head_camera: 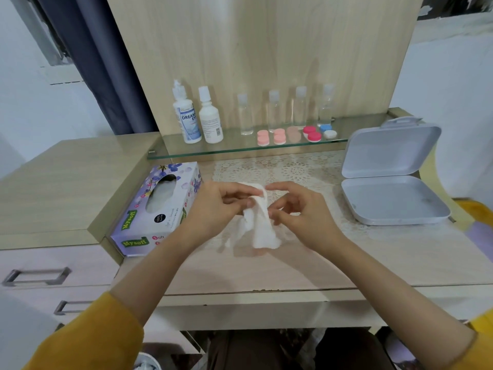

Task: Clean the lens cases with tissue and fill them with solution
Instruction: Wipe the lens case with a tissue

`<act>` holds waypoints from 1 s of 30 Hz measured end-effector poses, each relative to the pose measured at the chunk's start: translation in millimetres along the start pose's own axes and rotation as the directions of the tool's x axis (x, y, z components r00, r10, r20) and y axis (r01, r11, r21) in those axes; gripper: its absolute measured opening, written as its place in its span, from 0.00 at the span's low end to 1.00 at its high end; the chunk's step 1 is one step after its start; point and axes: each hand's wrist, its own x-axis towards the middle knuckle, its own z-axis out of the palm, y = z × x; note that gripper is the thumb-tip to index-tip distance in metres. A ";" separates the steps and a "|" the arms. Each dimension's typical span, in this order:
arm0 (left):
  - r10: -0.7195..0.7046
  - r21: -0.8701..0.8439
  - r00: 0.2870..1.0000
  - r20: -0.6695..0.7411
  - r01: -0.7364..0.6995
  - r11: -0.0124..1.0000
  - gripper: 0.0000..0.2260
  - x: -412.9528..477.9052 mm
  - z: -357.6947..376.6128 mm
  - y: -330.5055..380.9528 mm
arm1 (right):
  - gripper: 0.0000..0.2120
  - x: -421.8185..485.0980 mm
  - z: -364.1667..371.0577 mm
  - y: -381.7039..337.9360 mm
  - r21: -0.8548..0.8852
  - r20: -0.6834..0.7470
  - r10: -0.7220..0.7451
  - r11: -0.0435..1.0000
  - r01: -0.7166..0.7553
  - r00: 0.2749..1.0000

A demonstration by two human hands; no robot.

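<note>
My left hand point(216, 206) pinches the top of a white tissue point(260, 225) that hangs down over the desk. My right hand point(298, 209) is just right of the tissue, fingers curled and touching its edge. Whether a lens case is inside the tissue I cannot tell. On the glass shelf point(240, 152) lie several lens cases: pink ones point(270, 137), a beige one point(293, 133), a red one point(311, 134) and a blue and white one point(328, 131). Two white solution bottles point(198, 116) stand at the shelf's left.
A purple tissue box point(160, 206) lies left of my hands. An open grey plastic case point(392, 198) sits at the right. Several small clear bottles point(286, 110) stand behind the lens cases. A lace mat point(293, 169) covers the desk; drawers are at the left.
</note>
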 end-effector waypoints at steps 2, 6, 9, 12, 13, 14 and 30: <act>0.001 -0.046 1.000 0.024 0.000 0.999 0.14 -1.3 1.8 1.1 | 0.23 1.7 1.8 -1.9 0.015 -0.005 0.005 1.000 -0.005 1.000; -0.004 -0.105 0.998 0.056 0.010 0.994 0.13 -2.3 3.7 0.0 | 0.14 2.9 2.5 -1.9 -0.022 -0.053 -0.006 1.000 0.005 0.999; 0.015 -0.061 1.000 -0.024 -0.016 0.998 0.05 -6.0 6.6 -1.7 | 0.13 2.1 1.8 1.0 -0.053 -0.109 -0.018 0.999 0.012 0.994; 0.038 0.184 0.999 0.004 -0.038 0.982 0.18 -7.1 7.8 -5.8 | 0.10 2.5 1.5 3.6 -0.100 -0.117 -0.043 0.994 0.032 0.992; 0.023 0.212 0.999 0.037 -0.031 0.977 0.21 -6.7 8.4 -6.0 | 0.08 2.3 1.3 4.6 -0.111 -0.110 -0.054 0.993 0.042 0.992; 0.012 0.217 0.998 0.063 -0.025 0.976 0.20 -6.1 8.7 -6.5 | 0.05 2.1 1.1 5.4 -0.113 -0.098 -0.059 0.992 0.048 0.993; -0.144 0.097 0.986 0.085 0.135 0.986 0.02 1.9 -5.4 -23.3 | 0.11 1.1 -23.0 27.3 -0.508 0.143 0.062 0.861 0.020 0.988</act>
